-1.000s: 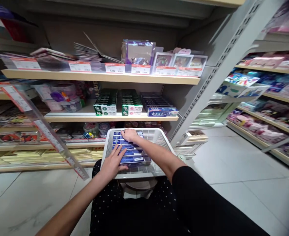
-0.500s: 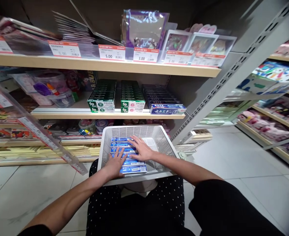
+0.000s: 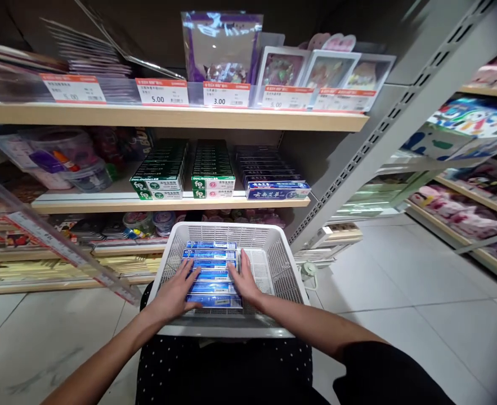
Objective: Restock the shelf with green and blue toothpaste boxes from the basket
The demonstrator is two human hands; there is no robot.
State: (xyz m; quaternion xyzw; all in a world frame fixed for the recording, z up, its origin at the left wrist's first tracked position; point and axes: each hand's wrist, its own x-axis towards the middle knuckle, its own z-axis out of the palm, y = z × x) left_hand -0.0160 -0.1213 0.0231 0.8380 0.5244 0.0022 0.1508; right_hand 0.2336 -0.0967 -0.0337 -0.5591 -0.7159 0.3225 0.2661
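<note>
On my lap rests a white perforated plastic basket (image 3: 292, 292). Several slim blue toothpaste boxes (image 3: 212, 275) lie side by side in its left half, forming a column. My left hand (image 3: 173, 292) is at the left ends of the boxes, fingers spread, fingertips on the middle ones and thumb by the nearest one. On the opposite side, my right hand (image 3: 245, 279) touches the right ends with its fingers apart. Neither hand lifts a box. Bare basket floor shows to the right of the column.
Ahead, a shelf (image 3: 172, 207) carries green-and-white boxes (image 3: 213, 183) and dark blue boxes (image 3: 277, 189) in rows. The shelf above (image 3: 180, 115) bears price tags and packaged goods. A clear price-tag strip (image 3: 62, 244) slants at left. A metal upright (image 3: 383, 132) stands at right.
My right hand has drawn back from over the boxes to their right ends. My left hand has shifted to their left ends. The column looks more evenly lined up, and the view has shifted slightly.
</note>
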